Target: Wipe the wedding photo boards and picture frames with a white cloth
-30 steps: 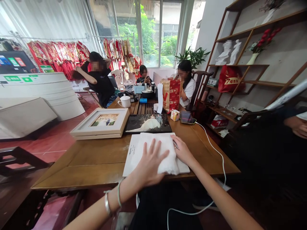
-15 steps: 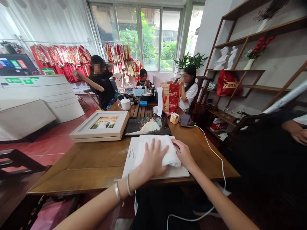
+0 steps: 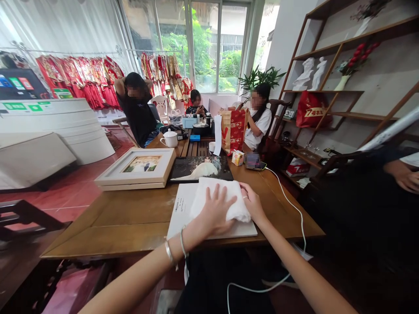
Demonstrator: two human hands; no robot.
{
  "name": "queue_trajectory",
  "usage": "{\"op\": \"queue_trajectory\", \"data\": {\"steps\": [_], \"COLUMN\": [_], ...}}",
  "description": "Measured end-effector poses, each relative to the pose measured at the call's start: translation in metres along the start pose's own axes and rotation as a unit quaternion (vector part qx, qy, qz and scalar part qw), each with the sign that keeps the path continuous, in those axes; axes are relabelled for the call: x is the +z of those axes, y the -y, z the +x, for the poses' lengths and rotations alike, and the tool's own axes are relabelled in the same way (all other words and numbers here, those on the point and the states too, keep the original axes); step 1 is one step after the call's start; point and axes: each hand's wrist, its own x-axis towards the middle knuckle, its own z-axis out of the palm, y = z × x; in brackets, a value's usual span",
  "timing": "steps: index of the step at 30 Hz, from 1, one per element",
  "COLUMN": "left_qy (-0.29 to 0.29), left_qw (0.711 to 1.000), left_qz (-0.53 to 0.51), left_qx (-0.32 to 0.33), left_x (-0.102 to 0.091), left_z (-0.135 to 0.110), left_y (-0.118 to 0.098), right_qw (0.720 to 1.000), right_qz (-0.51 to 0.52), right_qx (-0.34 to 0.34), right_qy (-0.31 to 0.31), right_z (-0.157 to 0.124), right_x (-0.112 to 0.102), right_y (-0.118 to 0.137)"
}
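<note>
A folded white towel [image 3: 204, 190] lies on a flat white board [image 3: 180, 218] with a printed label, on the wooden table. My left hand [image 3: 216, 213], with bracelets at the wrist, presses flat on the towel, its fingers spread. At the board's right edge, my right hand [image 3: 253, 203] closes around the edge beside the towel; its fingertips are partly hidden. Just beyond the board lies a dark picture panel [image 3: 199, 168] showing a figure in a white dress. Left of it, a pale framed photo [image 3: 137, 168] rests on another frame.
Beyond stand a lidded white mug [image 3: 169, 138], a red-and-tan paper bag [image 3: 234, 131], a small box [image 3: 238, 157] and a phone [image 3: 255, 161] with a white cable [image 3: 294, 205] running over the table's right side. Several people sit around; a person's hand [image 3: 404, 176] shows at far right.
My left hand and the towel have shifted slightly to the right over the board. The person at the left has raised both arms behind the head.
</note>
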Motion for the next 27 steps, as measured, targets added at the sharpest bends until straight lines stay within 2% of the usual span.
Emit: {"op": "queue_trajectory", "data": {"steps": [2, 6, 9, 12, 15, 20, 27], "left_qy": [-0.007, -0.005, 0.014, 0.031, 0.035, 0.022, -0.029], "left_qw": [1.000, 0.999, 1.000, 0.999, 0.996, 0.992, 0.997], "left_qz": [-0.004, 0.002, -0.005, -0.036, -0.055, -0.029, -0.028], "left_qx": [0.004, 0.033, 0.021, -0.010, -0.055, -0.124, -0.069], "left_x": [0.004, 0.014, 0.015, 0.007, -0.005, -0.016, -0.003], "left_z": [-0.017, -0.057, -0.086, -0.100, -0.093, -0.054, -0.014], "left_y": [-0.019, -0.049, -0.056, -0.049, -0.032, 0.007, 0.062], "right_qw": [1.000, 0.998, 0.997, 0.992, 0.989, 0.988, 0.988], "right_qz": [0.017, 0.045, -0.011, -0.060, -0.084, -0.093, -0.092], "right_qx": [0.016, 0.016, -0.025, -0.057, -0.065, -0.075, -0.079], "right_qy": [-0.002, 0.037, 0.068, 0.091, 0.100, 0.098, 0.094], "right_z": [0.001, 0.000, -0.003, -0.005, -0.005, -0.006, -0.007], "right_x": [0.000, 0.002, 0.003, 0.004, 0.005, 0.007, 0.007], "right_y": [-0.001, -0.001, 0.002, 0.003, 0.002, 0.000, 0.000]}}
